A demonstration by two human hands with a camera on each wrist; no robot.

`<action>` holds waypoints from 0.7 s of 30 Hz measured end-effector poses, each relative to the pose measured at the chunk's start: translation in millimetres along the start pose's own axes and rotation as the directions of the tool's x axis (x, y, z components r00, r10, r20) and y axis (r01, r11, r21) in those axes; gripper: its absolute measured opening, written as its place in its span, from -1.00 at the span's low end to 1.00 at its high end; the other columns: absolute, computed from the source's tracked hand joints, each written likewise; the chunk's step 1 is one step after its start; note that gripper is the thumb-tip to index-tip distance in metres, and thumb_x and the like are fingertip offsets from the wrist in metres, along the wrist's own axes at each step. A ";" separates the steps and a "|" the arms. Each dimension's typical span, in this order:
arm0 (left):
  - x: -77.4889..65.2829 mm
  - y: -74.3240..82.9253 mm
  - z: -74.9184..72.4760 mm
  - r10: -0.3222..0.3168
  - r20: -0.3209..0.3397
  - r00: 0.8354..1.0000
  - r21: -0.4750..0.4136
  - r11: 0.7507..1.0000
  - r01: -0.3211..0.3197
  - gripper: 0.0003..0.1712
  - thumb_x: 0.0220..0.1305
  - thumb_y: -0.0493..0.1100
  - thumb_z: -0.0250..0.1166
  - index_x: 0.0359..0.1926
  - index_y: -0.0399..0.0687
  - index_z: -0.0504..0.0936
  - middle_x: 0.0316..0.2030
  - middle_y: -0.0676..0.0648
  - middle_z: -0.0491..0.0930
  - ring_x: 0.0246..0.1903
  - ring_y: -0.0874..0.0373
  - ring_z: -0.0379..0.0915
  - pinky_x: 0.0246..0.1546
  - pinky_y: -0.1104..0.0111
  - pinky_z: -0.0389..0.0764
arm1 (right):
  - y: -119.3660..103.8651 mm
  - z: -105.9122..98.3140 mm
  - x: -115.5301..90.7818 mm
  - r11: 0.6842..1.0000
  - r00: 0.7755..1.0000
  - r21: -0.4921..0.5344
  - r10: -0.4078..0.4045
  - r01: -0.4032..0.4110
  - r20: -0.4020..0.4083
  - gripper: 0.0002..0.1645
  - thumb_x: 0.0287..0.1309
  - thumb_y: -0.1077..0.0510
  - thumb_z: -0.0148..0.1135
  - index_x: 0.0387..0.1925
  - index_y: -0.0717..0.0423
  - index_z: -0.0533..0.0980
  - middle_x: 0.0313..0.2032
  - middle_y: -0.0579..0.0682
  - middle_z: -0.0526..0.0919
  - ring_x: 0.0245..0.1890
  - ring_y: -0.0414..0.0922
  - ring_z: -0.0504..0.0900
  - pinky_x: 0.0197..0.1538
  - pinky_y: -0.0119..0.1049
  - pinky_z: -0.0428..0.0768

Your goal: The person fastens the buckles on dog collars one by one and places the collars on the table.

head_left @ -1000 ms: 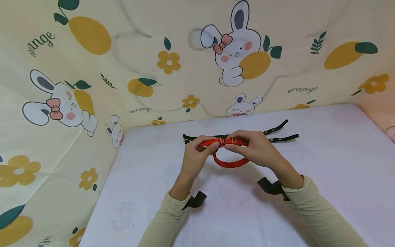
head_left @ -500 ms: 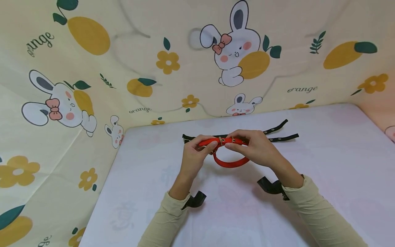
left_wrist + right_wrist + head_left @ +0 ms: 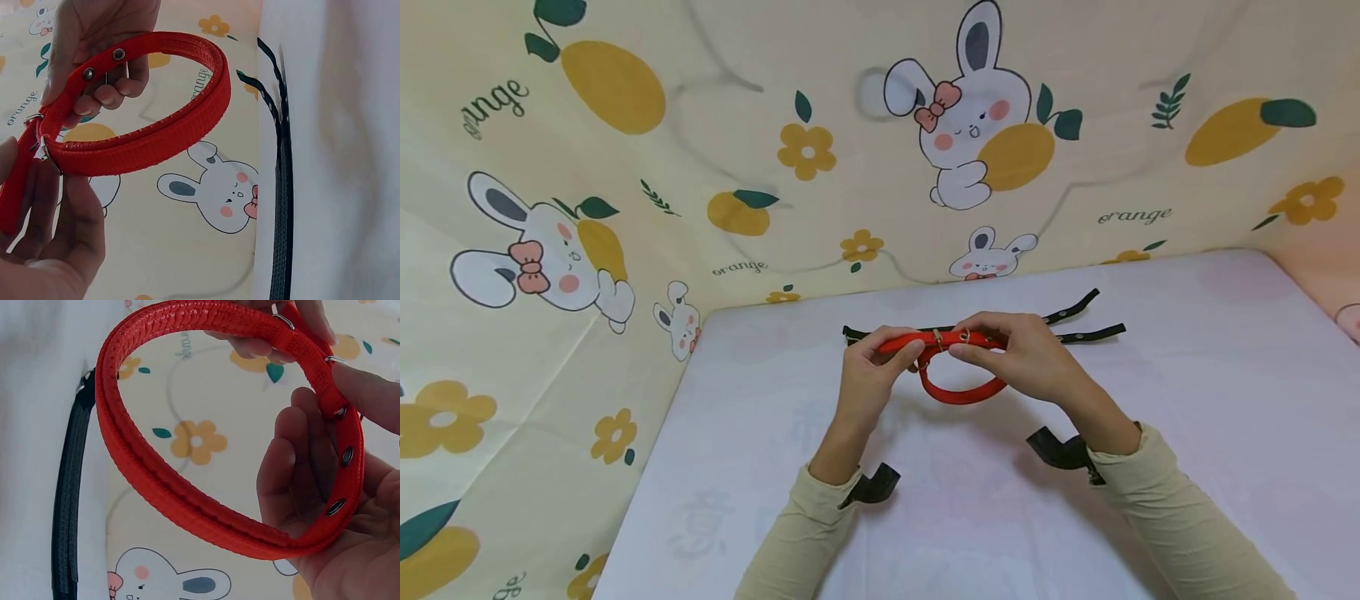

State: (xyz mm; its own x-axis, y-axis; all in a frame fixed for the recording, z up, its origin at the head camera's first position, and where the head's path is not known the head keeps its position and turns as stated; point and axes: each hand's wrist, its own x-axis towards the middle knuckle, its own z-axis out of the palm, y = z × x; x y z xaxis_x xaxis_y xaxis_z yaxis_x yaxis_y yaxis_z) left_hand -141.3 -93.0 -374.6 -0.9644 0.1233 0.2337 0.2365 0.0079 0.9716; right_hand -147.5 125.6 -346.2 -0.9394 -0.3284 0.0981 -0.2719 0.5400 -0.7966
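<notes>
A red collar (image 3: pixel 962 397) with metal eyelets is held up as a loop above the white table. In the head view my left hand (image 3: pixel 867 379) pinches its left part beside the metal buckle (image 3: pixel 937 338). My right hand (image 3: pixel 1033 358) pinches the strap to the right of the buckle, thumb in front. The left wrist view shows the whole red loop, with the buckle (image 3: pixel 50 155) near my left fingers. Several eyelets (image 3: pixel 347 456) face the right wrist camera, close to my right fingers. My right fingers hide part of the strap in the head view.
Behind my hands, a black strap with two eyeletted ends (image 3: pixel 1090 335) lies on the white table (image 3: pixel 760 433). A cloth (image 3: pixel 820 50) printed with rabbits and oranges hangs at the back and left. Black wrist mounts (image 3: pixel 876 485) project from both sleeves.
Both hands have shifted up slightly with the red collar, and their thumbs are a little farther apart. The eyelets have moved relative to my fingers. The black strap stays in place.
</notes>
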 end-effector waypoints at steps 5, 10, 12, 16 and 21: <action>-1.3 0.9 -1.1 -0.016 -0.010 1.000 -0.012 1.000 0.016 -0.76 0.28 -0.27 0.35 -0.06 -0.31 0.68 -0.25 -0.30 0.71 -0.39 0.13 0.61 -0.20 0.40 0.67 | -0.5 0.7 0.1 1.000 1.000 0.005 -0.005 0.005 -0.001 -0.69 0.18 -0.16 0.38 -0.11 -0.15 0.68 -0.28 -0.11 0.75 -0.31 -0.11 0.60 -0.30 -0.28 0.55; -1.8 2.2 -2.5 -0.044 -0.035 0.998 -0.039 0.998 0.042 -0.76 0.29 -0.27 0.34 -0.06 -0.31 0.68 -0.28 -0.17 0.73 -0.41 0.09 0.60 -0.17 0.39 0.68 | -0.5 -1.1 -0.3 1.000 1.000 0.002 -0.004 0.004 -0.001 -0.68 0.19 -0.19 0.37 -0.11 -0.16 0.67 -0.28 -0.11 0.75 -0.32 -0.11 0.60 -0.30 -0.28 0.54; -1.5 2.4 -3.0 -0.041 -0.035 0.999 -0.043 0.998 0.040 -0.76 0.29 -0.27 0.35 -0.06 -0.32 0.68 -0.29 -0.17 0.73 -0.42 0.11 0.60 -0.17 0.39 0.68 | -0.5 -1.8 -0.5 1.000 1.000 0.003 -0.001 0.001 0.001 -0.68 0.19 -0.18 0.36 -0.10 -0.16 0.67 -0.26 -0.10 0.74 -0.32 -0.10 0.59 -0.29 -0.27 0.54; -0.4 1.6 -3.9 -0.002 -0.005 1.000 0.027 1.000 0.002 -0.75 0.26 -0.27 0.37 -0.06 -0.28 0.68 -0.25 -0.23 0.72 -0.35 0.11 0.62 -0.16 0.38 0.67 | -0.2 -2.5 -0.9 1.000 1.000 0.002 0.002 -0.002 0.004 -0.67 0.18 -0.19 0.37 -0.10 -0.16 0.67 -0.25 -0.10 0.74 -0.30 -0.10 0.60 -0.27 -0.26 0.55; -0.6 0.1 -4.3 0.084 0.051 0.995 0.185 0.979 -0.092 -0.74 0.24 -0.21 0.41 -0.05 -0.15 0.70 -0.16 -0.14 0.70 -0.15 0.18 0.60 -0.08 0.37 0.63 | 0.7 0.0 -0.2 1.000 1.000 0.019 -0.008 0.008 0.024 -0.71 0.17 -0.18 0.38 -0.14 -0.19 0.67 -0.30 -0.10 0.73 -0.33 -0.09 0.58 -0.32 -0.29 0.54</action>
State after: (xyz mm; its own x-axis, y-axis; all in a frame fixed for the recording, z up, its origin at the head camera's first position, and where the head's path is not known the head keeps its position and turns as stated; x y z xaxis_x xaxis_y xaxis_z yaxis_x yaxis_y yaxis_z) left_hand -141.2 -97.3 -374.5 -0.9340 0.1735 0.3123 0.3418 0.1796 0.9225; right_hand -147.6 126.0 -346.8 -0.9319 -0.3513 0.0900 -0.2749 0.5224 -0.8072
